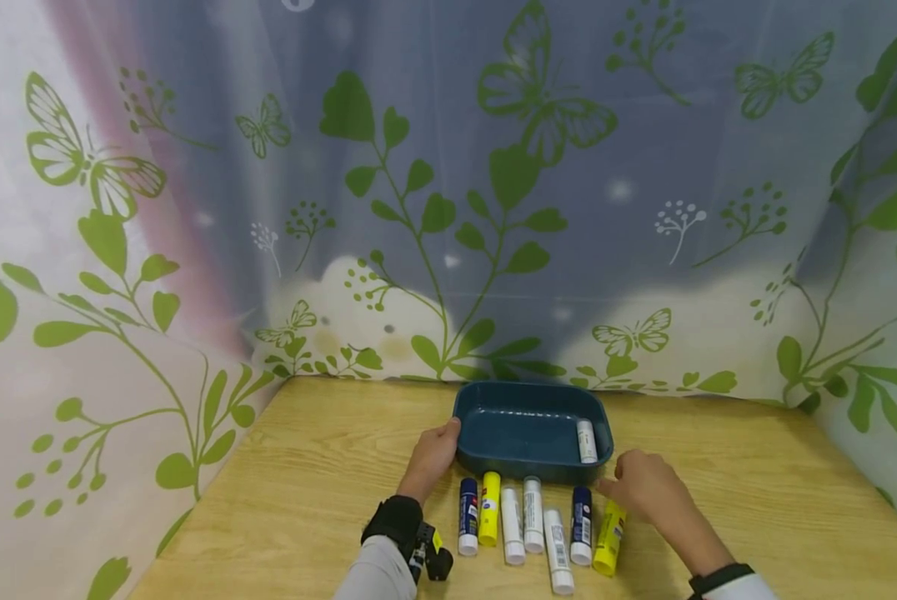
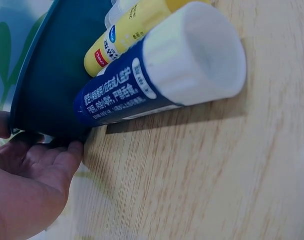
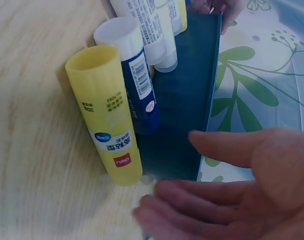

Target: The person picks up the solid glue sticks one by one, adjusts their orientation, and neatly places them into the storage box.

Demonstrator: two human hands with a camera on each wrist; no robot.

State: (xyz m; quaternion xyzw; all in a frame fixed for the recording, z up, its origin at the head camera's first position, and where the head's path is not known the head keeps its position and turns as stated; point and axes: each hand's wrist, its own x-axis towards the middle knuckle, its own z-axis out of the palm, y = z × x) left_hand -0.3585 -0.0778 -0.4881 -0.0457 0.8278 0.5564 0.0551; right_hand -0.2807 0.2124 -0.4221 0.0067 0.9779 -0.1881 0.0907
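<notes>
A dark teal rectangular tray (image 1: 534, 468) stands on the table, with one white glue stick (image 1: 587, 442) lying inside at its right end. My left hand (image 1: 431, 454) grips the tray's left end, thumb at the rim and fingers against the outer wall. In the right wrist view, my right hand (image 3: 242, 185) has thumb and fingers apart, holding nothing, beside the tray's right corner and a yellow glue stick (image 3: 106, 115). Along the tray's front lie a dark blue glue stick (image 1: 468, 517), another yellow one (image 1: 489, 510), several white ones (image 1: 558, 552) and a second blue one (image 1: 581, 525).
The wooden table (image 1: 328, 450) extends to both sides of the tray. Right behind the tray hangs a curtain (image 1: 433, 208) printed with green leaves and butterflies, which also closes off the left and right sides.
</notes>
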